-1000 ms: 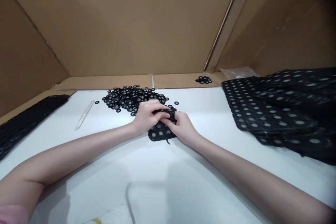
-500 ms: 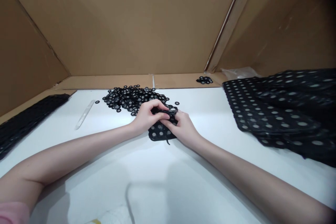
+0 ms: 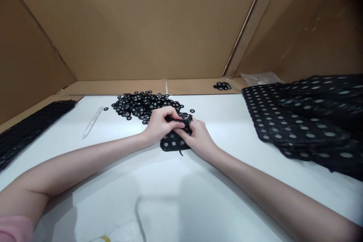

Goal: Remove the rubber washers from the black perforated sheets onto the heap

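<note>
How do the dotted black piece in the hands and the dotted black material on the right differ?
The held piece is small; the material on the right is far larger. The held piece is pinched by both hands, while the material on the right lies untouched. Both are black with pale dots.

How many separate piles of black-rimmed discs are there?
2: the large pile beyond the left hand, and the small pile farther right, on the cardboard strip. That hand may hide another.

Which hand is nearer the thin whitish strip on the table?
Left. Your left hand is to the right of the strip; your right hand is farther right.
</note>
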Demonstrator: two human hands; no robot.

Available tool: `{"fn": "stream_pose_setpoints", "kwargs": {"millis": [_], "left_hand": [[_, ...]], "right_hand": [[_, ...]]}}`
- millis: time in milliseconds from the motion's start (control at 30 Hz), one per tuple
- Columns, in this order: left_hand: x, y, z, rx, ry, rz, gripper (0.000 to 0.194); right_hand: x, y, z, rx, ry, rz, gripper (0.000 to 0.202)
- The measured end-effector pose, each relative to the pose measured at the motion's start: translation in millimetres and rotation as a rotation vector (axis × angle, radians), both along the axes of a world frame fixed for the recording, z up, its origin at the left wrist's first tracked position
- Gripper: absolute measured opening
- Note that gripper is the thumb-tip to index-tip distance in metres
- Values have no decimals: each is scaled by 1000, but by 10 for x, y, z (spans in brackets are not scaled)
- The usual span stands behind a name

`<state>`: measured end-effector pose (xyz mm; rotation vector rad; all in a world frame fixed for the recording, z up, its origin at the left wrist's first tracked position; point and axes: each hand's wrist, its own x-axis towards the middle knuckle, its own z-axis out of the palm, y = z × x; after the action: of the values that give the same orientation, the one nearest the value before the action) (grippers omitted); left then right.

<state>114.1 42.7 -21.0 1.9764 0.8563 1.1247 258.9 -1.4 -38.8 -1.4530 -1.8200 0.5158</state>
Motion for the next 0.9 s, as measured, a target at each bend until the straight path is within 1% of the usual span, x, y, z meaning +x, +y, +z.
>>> {"fn": "stream_pose_setpoints", "kwargs": {"millis": [133, 233, 333, 467, 667, 800, 900], "left_hand": [[-14, 13, 68, 60, 100, -31, 17], [-28, 27, 100, 100, 138, -116, 12], [-29, 25, 99, 134, 150, -177, 17], [-3, -3, 80, 154, 99, -129, 10], [31, -42, 70, 73, 44, -81, 15], [40, -51, 65, 60, 30, -74, 16], [50, -62, 52, 64, 13, -61, 21]], "right_hand": [[7, -5, -5, 1, 25, 6, 14], [16, -13, 0, -11, 4, 9, 17], [19, -15, 6, -16, -35, 19, 17], [11, -10, 4, 9, -76, 29, 15], [-5, -11, -3, 12, -109, 22, 12], [-18, -7, 5, -4, -140, 8, 13], [-27, -5, 0, 21, -155, 5, 14]]}}
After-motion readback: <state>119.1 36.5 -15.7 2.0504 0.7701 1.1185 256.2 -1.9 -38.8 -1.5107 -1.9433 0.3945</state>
